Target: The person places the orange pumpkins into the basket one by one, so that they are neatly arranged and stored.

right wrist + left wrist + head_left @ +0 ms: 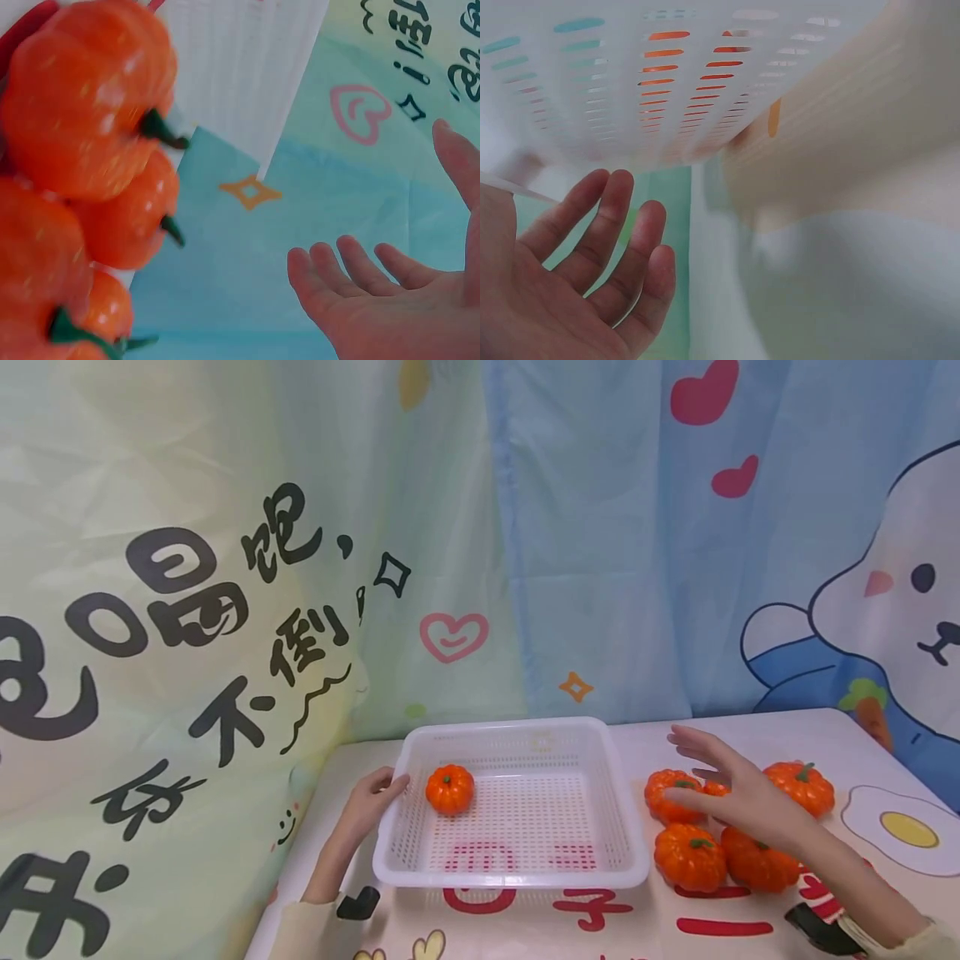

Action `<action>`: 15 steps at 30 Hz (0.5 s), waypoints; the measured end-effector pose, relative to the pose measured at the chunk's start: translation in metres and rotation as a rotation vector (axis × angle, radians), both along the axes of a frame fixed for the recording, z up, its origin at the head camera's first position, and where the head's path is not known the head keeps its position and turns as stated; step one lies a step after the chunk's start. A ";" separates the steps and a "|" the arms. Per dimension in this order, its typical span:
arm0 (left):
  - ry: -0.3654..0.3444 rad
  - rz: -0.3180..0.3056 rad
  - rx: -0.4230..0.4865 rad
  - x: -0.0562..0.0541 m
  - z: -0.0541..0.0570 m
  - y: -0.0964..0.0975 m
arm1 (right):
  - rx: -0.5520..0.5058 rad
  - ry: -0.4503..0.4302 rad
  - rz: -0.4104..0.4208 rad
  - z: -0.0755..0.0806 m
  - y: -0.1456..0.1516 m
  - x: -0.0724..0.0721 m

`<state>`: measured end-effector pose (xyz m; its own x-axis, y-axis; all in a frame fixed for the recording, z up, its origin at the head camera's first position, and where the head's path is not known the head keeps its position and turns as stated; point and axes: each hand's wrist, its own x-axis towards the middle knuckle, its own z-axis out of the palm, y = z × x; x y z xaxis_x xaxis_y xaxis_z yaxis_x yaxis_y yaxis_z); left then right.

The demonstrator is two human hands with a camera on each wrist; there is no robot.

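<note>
A white plastic basket (532,814) with slotted walls stands on the table, holding one small orange pumpkin (450,790) near its left side. My left hand (375,795) grips the basket's left rim, thumb over the edge and fingers outside along the wall. Seen from the left wrist, the fingers of that hand (604,262) lie loosely bent under the basket wall (622,142). Above several orange pumpkins (690,857) to the right of the basket, my right hand (738,789) is held with spread fingers and nothing in it. In the right wrist view, pumpkins (90,97) with green stems fill the left side.
A printed cloth (585,543) hangs behind the table and along its left side. The table cover (720,910) carries red lettering and a fried-egg print (900,831) at the right. Part of the pumpkin group is hidden behind my right hand and forearm.
</note>
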<state>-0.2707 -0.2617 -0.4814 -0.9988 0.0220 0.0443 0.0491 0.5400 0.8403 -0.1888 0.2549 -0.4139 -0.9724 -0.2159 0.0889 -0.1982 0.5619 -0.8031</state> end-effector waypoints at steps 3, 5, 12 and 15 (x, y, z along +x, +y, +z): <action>-0.006 0.007 0.012 0.000 0.001 0.000 | 0.011 0.024 -0.016 -0.002 0.012 0.001; -0.018 0.012 0.014 0.000 0.001 0.000 | 0.020 0.026 -0.034 -0.004 0.020 0.002; -0.016 0.008 -0.010 0.001 0.002 0.001 | 0.056 0.027 -0.085 -0.011 0.043 0.004; -0.007 0.003 -0.015 0.001 0.002 0.001 | 0.078 0.029 -0.100 -0.015 0.053 0.004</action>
